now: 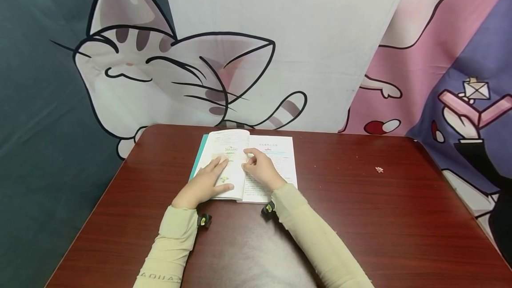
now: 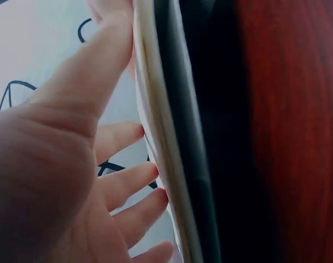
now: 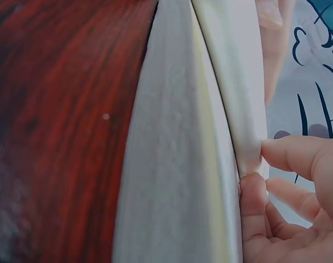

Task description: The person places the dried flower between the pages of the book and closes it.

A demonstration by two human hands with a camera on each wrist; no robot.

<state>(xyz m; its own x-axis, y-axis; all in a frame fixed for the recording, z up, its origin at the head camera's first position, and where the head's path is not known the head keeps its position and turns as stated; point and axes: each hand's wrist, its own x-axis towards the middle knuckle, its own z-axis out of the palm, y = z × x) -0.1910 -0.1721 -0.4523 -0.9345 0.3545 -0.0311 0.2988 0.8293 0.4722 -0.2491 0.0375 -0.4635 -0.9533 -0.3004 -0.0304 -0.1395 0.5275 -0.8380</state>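
Observation:
An open book (image 1: 276,163) with printed pages and a teal cover edge lies on the table. My left hand (image 1: 204,183) rests on its left page, fingers spread and thumb out toward the gutter. In the left wrist view the fingertips (image 2: 155,171) touch the page beside the thick page edge. My right hand (image 1: 262,170) is over the right page, its index finger reaching to the gutter. From the right wrist view, the index fingertip (image 3: 268,148) touches the raised left page near the fold. The thumb sits just below it, apart from the index finger.
The dark red wooden table (image 1: 352,217) extends on both sides of the book. A small pale star-shaped scrap (image 1: 379,170) lies at the right. Behind the table hangs a cloth (image 1: 320,48) with cartoon cats.

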